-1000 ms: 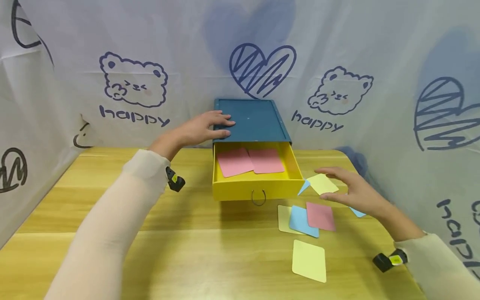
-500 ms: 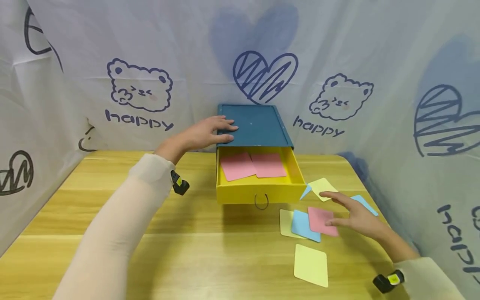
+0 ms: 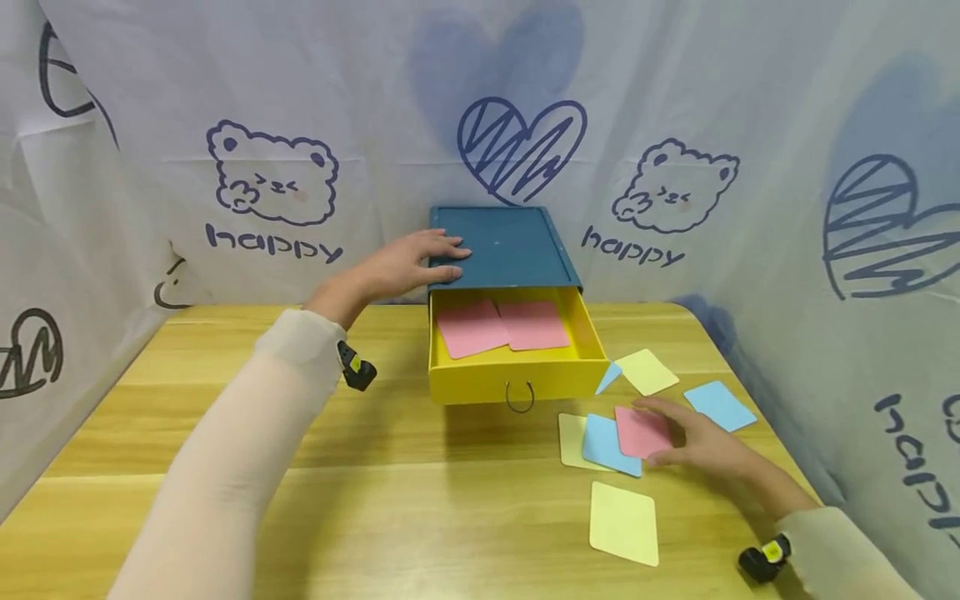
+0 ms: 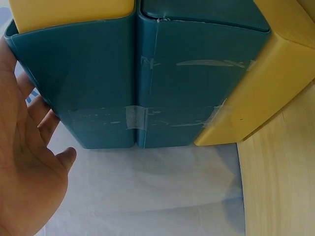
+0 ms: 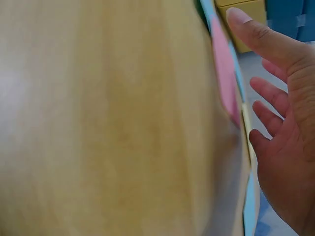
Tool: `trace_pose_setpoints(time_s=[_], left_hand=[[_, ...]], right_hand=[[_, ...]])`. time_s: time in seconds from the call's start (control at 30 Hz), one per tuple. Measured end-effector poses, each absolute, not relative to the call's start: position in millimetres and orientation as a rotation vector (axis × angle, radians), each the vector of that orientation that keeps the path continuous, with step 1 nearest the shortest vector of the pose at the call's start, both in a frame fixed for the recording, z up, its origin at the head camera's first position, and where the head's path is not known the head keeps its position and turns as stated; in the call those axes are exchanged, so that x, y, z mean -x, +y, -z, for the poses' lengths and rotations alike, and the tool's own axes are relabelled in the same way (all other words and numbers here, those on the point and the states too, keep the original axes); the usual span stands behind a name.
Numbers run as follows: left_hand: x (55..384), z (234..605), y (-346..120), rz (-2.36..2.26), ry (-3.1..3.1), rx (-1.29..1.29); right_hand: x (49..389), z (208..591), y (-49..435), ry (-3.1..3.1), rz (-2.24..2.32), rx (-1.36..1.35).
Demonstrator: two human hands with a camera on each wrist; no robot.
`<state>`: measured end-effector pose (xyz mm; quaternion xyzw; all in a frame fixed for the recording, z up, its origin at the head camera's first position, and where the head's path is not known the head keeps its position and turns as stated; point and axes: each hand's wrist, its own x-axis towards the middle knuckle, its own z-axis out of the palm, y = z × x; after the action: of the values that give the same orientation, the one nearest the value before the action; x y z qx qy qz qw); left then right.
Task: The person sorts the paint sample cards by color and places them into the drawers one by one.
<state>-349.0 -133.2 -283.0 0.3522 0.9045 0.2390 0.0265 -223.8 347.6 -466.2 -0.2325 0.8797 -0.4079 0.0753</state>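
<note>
Left hand (image 3: 405, 263) relaxed, right hand (image 3: 701, 440) wide at the pink card (image 3: 639, 432), center-right; imo a sloppy pinch could drag the blue card (image 3: 604, 445).

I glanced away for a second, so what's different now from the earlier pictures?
The right hand has let go of the yellow card right of the open yellow drawer and moved down in the head view to the loose pink card; whether it touches that card is unclear. Unchanged: the left hand on the blue cabinet top, and two pink cards inside the drawer.
</note>
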Motion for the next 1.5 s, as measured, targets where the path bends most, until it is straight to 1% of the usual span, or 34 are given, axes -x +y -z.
trace_pose_setpoints(time_s=[0.13, 0.27, 0.47, 0.57, 0.73, 0.8, 0.87, 1.0, 1.27, 1.5], left_hand=[[347.4, 286.8, -131.8, -0.744, 2.791, -1.096], [347.1, 289.4, -131.6, -0.751, 2.786, -1.106], [345.4, 288.0, -134.1, -0.791, 2.773, -1.104], [345.7, 287.0, -135.4, -0.789, 2.773, -1.109], [345.7, 285.3, -136.8, -0.787, 2.781, -1.098], [345.5, 284.5, -137.3, -0.787, 2.787, -1.091], [346.0, 284.3, -137.7, -0.783, 2.791, -1.088], [346.8, 283.4, -137.5, -0.783, 2.789, -1.089], [347.3, 282.5, -137.2, -0.767, 2.797, -1.075], [347.9, 282.5, -134.8, -0.772, 2.787, -1.082]], right_hand=[[222.5, 480.3, 347.7, 2.565, 1.332, 0.647], [222.7, 486.4, 347.3, 2.672, 1.21, 0.725], [224.0, 486.2, 344.6, 2.814, 1.012, 0.759], [222.8, 484.4, 342.8, 2.824, 1.018, 0.752], [221.7, 474.8, 340.3, 2.749, 1.174, 0.673], [221.7, 467.2, 339.4, 2.752, 1.176, 0.648], [221.3, 457.1, 338.0, 2.806, 1.096, 0.681], [219.1, 431.5, 332.6, 2.911, 0.956, 0.834], [210.3, 370.7, 315.5, 2.891, 1.06, 1.093], [202.0, 327.0, 301.3, 2.882, 1.046, 1.189]])
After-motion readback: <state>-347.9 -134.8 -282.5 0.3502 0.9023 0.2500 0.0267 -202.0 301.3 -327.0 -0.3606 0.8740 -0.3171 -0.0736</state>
